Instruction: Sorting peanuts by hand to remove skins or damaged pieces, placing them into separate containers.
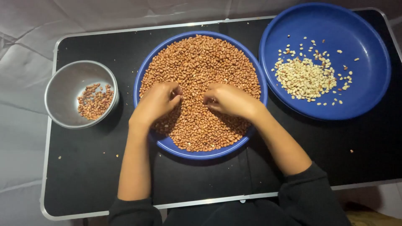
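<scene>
A blue plate (144,71) in the middle of the black table is heaped with brown-skinned peanuts (201,58). My left hand (157,102) rests on the heap at its left side, fingers curled and pinching at peanuts. My right hand (228,99) rests on the heap just right of it, fingers curled onto the nuts as well. The fingertips of both hands nearly meet at the middle of the plate. What each hand pinches is hidden by the fingers.
A second blue plate (364,50) at the right holds a pile of pale skinned peanuts (305,77). A metal bowl (69,81) at the left holds a few brown peanuts (94,101). The black table (96,167) has a metal rim; grey cloth lies around it.
</scene>
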